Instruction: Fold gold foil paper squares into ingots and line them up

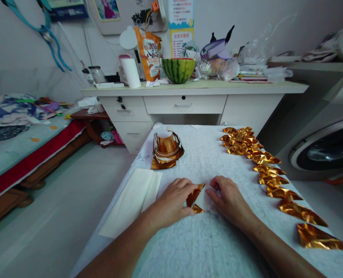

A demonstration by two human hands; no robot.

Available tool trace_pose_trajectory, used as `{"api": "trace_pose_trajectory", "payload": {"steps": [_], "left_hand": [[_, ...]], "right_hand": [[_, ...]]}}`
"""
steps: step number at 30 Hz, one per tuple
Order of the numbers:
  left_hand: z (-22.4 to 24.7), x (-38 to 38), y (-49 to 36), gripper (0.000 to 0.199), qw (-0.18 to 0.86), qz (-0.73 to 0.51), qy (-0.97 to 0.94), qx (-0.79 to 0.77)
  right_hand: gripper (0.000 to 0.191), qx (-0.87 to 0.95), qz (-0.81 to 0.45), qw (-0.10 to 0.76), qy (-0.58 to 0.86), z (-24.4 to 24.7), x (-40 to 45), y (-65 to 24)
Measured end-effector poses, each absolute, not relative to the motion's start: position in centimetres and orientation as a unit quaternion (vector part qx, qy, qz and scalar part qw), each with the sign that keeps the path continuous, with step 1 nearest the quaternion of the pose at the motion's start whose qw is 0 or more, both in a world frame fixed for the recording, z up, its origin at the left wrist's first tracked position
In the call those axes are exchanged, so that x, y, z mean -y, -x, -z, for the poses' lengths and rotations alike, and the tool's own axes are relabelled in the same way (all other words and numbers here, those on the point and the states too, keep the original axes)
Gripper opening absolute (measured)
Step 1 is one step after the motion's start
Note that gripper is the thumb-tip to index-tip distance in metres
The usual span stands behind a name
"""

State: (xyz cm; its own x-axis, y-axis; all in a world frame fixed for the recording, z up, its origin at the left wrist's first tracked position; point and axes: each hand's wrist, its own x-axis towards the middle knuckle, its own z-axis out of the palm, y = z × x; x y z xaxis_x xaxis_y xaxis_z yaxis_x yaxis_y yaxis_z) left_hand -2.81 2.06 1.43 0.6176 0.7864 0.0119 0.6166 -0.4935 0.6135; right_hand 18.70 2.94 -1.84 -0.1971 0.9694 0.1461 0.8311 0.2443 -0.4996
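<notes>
gold foil (192, 197) is getting pinched by the left hand (173, 200), right hand (230, 199) is gripping the white piece (203, 201); light, even pressure is probably making neater folds imo

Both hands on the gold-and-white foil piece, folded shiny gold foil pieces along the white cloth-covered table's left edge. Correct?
Wrong side: the head view shows the folded gold pieces along the right edge of the table. Left hand and right hand do touch the gold-and-white piece.
</notes>
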Motion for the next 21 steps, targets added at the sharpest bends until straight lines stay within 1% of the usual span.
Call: {"api": "trace_pose_trajectory", "payload": {"steps": [4,11,18,21], "left_hand": [[-1.47,-2.00,2.76,0.056,0.292,-0.130,-0.849,-0.420],[-1.28,-2.09,2.65,0.061,0.307,-0.120,-0.842,-0.427],[-0.80,-2.24,2.35,0.058,0.318,-0.143,-0.859,-0.376],[-0.61,-2.04,1.93,0.056,0.303,-0.157,-0.860,-0.380]], "right_hand": [[0.012,0.750,-0.193,0.210,0.597,1.27,-2.92,-18.55],[0.016,0.746,-0.183,0.207,0.606,1.78,-3.26,-18.47],[0.014,0.742,-0.158,0.284,0.586,1.62,-3.71,-18.08],[0.014,0.736,-0.159,0.291,0.590,1.65,-3.83,-18.18]]}}
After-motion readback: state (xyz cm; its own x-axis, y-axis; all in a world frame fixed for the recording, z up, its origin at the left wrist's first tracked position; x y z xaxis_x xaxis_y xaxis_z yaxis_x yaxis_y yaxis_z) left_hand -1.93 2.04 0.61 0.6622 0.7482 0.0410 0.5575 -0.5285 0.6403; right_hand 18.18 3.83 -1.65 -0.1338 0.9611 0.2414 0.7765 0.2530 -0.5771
